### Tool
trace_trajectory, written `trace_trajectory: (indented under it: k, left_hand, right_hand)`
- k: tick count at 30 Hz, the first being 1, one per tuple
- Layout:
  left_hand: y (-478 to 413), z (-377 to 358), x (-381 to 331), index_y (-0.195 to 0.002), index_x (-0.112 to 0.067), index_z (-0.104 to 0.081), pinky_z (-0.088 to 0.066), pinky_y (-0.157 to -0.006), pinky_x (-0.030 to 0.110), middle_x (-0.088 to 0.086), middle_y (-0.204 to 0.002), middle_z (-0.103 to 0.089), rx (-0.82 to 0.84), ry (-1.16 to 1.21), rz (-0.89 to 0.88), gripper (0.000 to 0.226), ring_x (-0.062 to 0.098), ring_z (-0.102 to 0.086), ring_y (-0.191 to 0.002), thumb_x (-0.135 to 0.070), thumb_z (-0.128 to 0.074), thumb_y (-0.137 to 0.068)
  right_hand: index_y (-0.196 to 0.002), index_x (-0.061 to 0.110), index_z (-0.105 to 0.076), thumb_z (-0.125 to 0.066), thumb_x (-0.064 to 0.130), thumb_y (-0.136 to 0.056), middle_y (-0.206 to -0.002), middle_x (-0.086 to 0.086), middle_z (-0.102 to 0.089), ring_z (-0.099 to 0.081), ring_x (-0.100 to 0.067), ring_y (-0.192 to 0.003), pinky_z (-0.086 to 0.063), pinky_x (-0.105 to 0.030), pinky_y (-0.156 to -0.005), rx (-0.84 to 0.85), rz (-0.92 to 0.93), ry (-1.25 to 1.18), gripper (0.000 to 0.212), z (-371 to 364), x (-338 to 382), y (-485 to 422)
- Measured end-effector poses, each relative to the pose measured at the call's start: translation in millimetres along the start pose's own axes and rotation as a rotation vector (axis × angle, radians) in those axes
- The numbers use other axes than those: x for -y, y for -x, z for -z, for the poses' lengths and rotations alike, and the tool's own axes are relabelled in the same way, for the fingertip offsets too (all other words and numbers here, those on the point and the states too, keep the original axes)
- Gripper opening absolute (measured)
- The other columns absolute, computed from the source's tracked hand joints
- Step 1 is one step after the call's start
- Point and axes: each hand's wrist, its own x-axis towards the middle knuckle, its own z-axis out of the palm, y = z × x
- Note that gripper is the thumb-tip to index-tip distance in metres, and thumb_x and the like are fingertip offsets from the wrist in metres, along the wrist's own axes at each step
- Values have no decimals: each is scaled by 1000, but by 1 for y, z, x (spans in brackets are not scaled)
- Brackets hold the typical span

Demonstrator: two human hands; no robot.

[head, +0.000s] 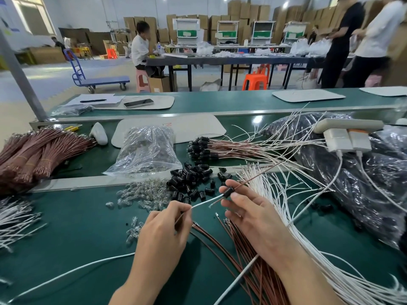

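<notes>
- Starting at your far left, bundles of brown wire (39,150) lie tied and stacked on the green table (77,234), with a loose spread of white wires (15,219) nearer you.
- Next along, a clear plastic bag (145,148) sits behind the metal strip, and a scatter of small clear bulbs (143,194) lies just in front of it.
- Your left hand (163,234) is curled, thumb and fingertips pinching one white wire (207,202). A thin brown wire shows under those fingers too.
- That white wire runs up and to the right, straight into the black cap (229,191) you hold above the table, in front of the heap of black caps (189,179).
- Your right hand (253,214) grips the cap between thumb and forefinger. Its other fingers are loosely bent and hold nothing. A brown wire sticks out of the cap's far end.
- Under your right wrist lies a sheaf of loose brown wires (242,249), and beside it a long fan of white wires (286,205) runs toward your right.
- Farther back, finished leads with caps on (220,148) lie in a row.
- At your far right, a big black bag (352,172) rests with a power strip (348,125) on top, two chargers plugged in.
</notes>
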Motion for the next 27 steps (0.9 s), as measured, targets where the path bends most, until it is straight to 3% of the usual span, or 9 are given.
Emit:
trace_trajectory:
  k: [7,15,19,22,27]
  left_hand:
    - [-1,3,0,-92,-31,-60,-33,-56,13,-22,-63,-55,-76,-77,68,6,0,-49,-65,-29,-65,-90]
    - [-2,0,2,-92,-28,-65,-34,-60,12,-20,-67,-59,-105,-136,11,13,6,-50,-59,-22,-73,-86]
    - [-2,-2,3,-97,-25,-69,-40,-65,17,-23,-76,-62,-161,-103,-126,4,1,-48,-69,-25,-66,-94]
    - [-2,-6,3,-100,-23,-71,-44,-72,22,-20,-85,-67,-161,-86,-261,12,-3,-48,-77,-30,-62,-98]
    - [-3,-4,4,-108,-28,-66,-39,-76,14,-24,-84,-60,-108,-75,-208,20,-4,-46,-77,-40,-54,-97]
  right_hand:
    - [-110,14,-78,-67,13,-85,-116,-11,-73,-70,-16,-88,-58,-26,-74,82,-80,-2,27,-3,-1,4]
    - [-106,15,-80,-70,16,-82,-116,-12,-74,-71,-14,-88,-58,-23,-71,63,-73,55,26,-6,-4,4]
    - [-102,17,-81,-73,19,-77,-113,-11,-75,-70,-12,-85,-57,-22,-69,52,-56,116,26,-10,-7,4]
    - [-102,16,-81,-74,23,-76,-109,-10,-76,-70,-11,-85,-57,-23,-71,70,-53,147,27,-12,-8,5]
    - [-100,18,-81,-77,32,-72,-106,-6,-77,-70,-9,-84,-56,-22,-70,16,21,159,32,-11,-7,4]
